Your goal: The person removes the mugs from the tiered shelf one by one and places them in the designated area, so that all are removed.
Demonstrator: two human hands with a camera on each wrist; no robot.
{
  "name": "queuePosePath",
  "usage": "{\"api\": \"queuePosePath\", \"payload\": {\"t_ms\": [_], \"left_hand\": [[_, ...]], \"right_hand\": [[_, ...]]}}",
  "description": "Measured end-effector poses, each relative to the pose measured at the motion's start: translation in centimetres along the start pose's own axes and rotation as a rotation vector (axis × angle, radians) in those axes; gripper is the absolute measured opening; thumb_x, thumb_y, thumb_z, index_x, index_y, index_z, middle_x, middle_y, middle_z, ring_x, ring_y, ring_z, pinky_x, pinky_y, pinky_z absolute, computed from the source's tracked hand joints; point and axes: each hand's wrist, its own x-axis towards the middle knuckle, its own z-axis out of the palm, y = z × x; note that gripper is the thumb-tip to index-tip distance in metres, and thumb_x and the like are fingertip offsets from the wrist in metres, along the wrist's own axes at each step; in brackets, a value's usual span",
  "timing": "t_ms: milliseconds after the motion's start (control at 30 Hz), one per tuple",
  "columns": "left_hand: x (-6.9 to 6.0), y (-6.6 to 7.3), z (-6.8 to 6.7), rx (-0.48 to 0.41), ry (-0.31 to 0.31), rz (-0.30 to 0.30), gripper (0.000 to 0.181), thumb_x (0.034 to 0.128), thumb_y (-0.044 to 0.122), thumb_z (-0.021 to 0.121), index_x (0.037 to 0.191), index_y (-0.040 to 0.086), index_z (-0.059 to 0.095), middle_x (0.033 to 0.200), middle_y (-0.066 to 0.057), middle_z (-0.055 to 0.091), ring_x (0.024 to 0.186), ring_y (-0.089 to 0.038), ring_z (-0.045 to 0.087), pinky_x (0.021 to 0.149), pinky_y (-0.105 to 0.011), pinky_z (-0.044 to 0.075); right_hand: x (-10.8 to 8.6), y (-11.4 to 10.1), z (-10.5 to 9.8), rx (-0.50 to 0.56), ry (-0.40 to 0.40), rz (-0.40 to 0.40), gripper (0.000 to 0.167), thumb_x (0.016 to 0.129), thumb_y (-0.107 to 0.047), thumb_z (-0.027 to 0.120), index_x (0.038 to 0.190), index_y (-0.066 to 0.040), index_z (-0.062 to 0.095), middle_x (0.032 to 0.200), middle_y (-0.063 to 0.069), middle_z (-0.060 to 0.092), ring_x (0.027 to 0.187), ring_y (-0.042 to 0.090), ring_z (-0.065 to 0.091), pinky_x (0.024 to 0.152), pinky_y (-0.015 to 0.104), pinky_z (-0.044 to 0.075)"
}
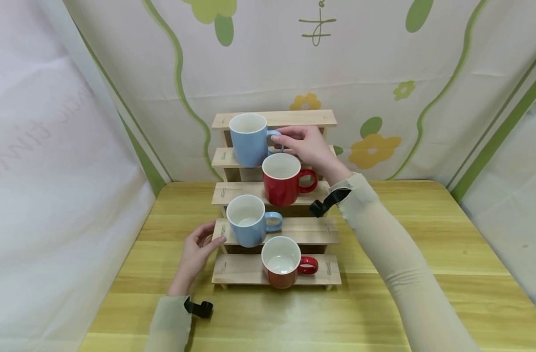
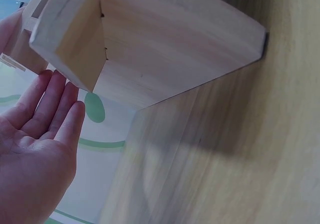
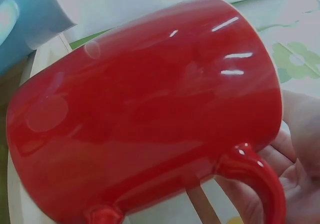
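A five-step wooden display rack (image 1: 311, 230) stands on the table. My right hand (image 1: 309, 144) pinches the handle of the upper light blue mug (image 1: 249, 142), which is upright at the second step from the top; whether its base touches the board cannot be told. Just below that hand is a red mug (image 1: 282, 183) on the middle step, large in the right wrist view. Lower down sit another light blue mug (image 1: 246, 225) and a red mug with a white inside (image 1: 281, 264). My left hand (image 1: 197, 249) holds the left end of the second-lowest step, its thumb on the board.
The wood-grain table (image 1: 408, 274) extends to both sides of the rack. A white cloth backdrop (image 1: 250, 63) with green and orange flower prints stands close behind it, and white cloth (image 1: 52, 161) hangs at the left. Each wrist wears a black strap (image 1: 331, 201).
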Motion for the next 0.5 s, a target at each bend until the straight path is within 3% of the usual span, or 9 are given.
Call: {"api": "queuePosePath", "payload": {"t_ms": [500], "left_hand": [[-0.12,0.04,-0.33,0.003,0.016,-0.005,0.05,0.0915,0.008,0.078,0.135,-0.005,0.057,0.136,-0.018,0.058,0.124,-0.023,0.054,0.107,-0.028,0.044]], "right_hand": [[0.48,-0.66,0.75,0.017,-0.04,0.026,0.04,0.097,-0.036,0.072,0.127,-0.009,0.072,0.116,0.007,0.073,0.11,0.027,0.068,0.092,0.038,0.058]]}}
